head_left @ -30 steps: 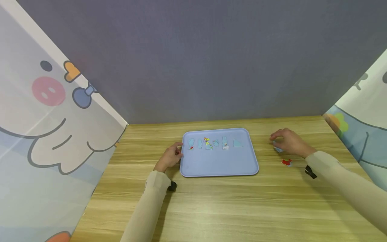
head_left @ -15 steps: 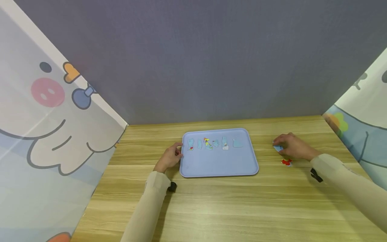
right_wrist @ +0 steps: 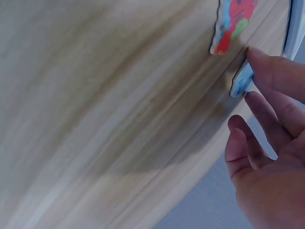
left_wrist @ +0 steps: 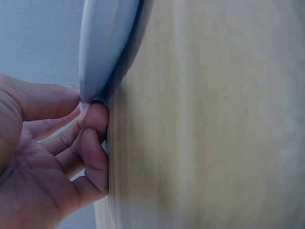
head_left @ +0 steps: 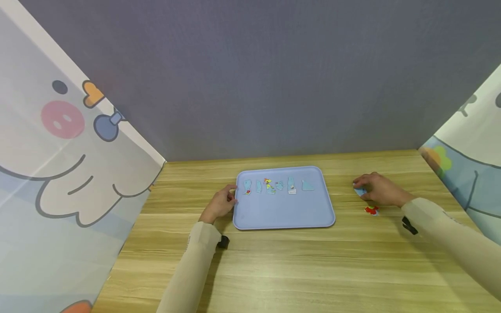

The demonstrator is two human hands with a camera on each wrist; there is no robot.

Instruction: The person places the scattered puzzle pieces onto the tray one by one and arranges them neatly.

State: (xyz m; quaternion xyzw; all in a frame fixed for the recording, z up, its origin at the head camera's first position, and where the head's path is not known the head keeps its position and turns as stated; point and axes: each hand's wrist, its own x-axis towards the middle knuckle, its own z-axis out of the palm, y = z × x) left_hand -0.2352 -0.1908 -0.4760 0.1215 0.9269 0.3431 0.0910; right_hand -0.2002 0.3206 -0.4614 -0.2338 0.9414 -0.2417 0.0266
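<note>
My left hand pinches the left rim of a pale blue tray; in the left wrist view, the thumb lies on the rim and the curled fingers are at its underside. To the right of the tray, my right hand pinches a light blue puzzle piece between thumb and fingertips. The right wrist view shows this piece low at the tabletop, partly hidden by the fingers. A red puzzle piece with blue and green parts lies just in front of that hand.
Several puzzle pieces lie in a row along the tray's far half, among them a yellow-figured piece and a plain blue piece. A wooden table bears everything. Behind it rises a grey panel, with cartoon-printed walls at both sides.
My right hand has shifted slightly right and down over the light blue puzzle piece and taken it between thumb and fingers. The left hand and tray have stayed in place.
</note>
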